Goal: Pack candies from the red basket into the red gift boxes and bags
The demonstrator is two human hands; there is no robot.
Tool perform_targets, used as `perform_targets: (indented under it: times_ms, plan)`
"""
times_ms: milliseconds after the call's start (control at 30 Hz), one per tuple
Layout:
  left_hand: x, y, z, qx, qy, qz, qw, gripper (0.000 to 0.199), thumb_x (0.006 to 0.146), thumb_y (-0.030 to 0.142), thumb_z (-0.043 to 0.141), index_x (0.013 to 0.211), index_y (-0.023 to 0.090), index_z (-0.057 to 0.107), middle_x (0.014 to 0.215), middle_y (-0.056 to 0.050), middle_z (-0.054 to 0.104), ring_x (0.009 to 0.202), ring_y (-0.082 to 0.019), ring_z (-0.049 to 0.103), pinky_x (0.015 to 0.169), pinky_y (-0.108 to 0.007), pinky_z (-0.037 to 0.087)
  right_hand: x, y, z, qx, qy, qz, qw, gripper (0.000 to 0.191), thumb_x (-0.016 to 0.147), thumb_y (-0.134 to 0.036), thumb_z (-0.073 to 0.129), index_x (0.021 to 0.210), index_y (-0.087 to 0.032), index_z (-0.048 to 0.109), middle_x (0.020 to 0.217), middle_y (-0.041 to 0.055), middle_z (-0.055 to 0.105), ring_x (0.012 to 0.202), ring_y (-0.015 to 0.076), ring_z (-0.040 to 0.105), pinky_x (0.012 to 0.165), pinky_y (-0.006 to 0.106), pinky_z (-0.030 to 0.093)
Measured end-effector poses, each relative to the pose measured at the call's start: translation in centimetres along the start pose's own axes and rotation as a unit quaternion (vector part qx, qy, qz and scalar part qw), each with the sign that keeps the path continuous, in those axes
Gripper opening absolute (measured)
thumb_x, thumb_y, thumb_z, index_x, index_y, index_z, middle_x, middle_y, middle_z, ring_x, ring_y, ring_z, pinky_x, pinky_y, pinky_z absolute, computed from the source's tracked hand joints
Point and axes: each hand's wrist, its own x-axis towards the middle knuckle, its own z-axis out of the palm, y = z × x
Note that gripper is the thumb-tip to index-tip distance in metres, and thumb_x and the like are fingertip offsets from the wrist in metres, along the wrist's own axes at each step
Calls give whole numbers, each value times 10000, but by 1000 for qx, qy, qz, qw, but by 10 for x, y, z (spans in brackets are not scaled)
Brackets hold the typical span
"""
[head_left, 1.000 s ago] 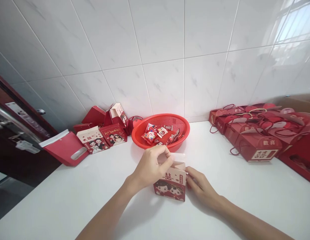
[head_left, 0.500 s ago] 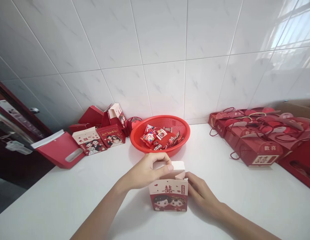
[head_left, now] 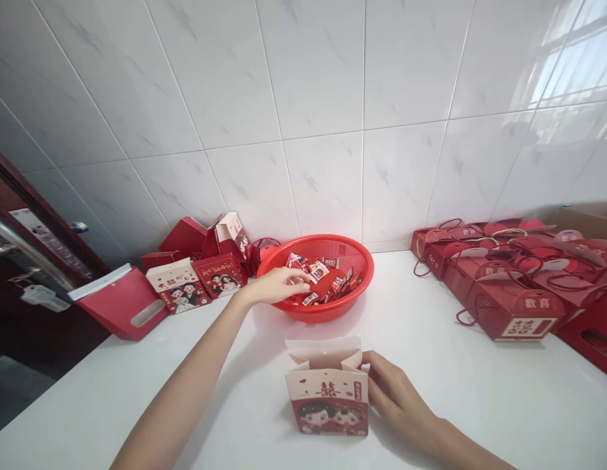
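Red basket [head_left: 327, 314], one, under left hand [head_left: 275, 285]; right hand [head_left: 395, 393] holding one box [head_left: 329, 406]

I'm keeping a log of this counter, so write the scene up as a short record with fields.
Left hand: at wrapped sweets in the colander; grip unclear
Right hand: against the right side of the cartoon-couple gift box
Gift box: upright, top open
Colander: red plastic, perforated
Far left: couple-print boxes, red carton with cutout
Far right: red gift boxes with cords
Behind: tiled wall
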Motion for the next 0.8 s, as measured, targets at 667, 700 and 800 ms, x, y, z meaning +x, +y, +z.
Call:
perform_targets:
  times_ms: [667, 700, 800]
  plan:
    - [95, -9, 54, -87, -127, 37, 987, 284, 582, 105, 604, 839, 147, 719, 759, -31, 690, 711, -198, 661, 651, -271, 516, 2, 8, 3, -27, 3, 1, 1000, 260, 985, -415, 461, 1050, -220, 621, 985, 59, 676, 750, 171, 572, 733, 302, 490]
    - [95, -8, 52, -134, -122, 37, 983, 258, 601, 115, 613, 836, 144, 716, 765, -28, 684, 697, -184, 657, 648, -269, 519, 2, 8, 3, -27, 5, 3, 1000, 259, 985, -413, 462, 1051, -221, 622, 989, 59, 677, 751, 171, 573, 732, 301, 491]
    - [94, -6, 49, -237, -104, 9, 966, 278, 640, 145, 675, 913, 144, 729, 866, -42, 693, 705, -163, 656, 657, -278, 533, 1, 8, 3, -23, 10, 4, 1000, 250, 982, -402, 467, 1052, -222, 626, 997, 59, 680, 746, 171, 574, 729, 303, 494]
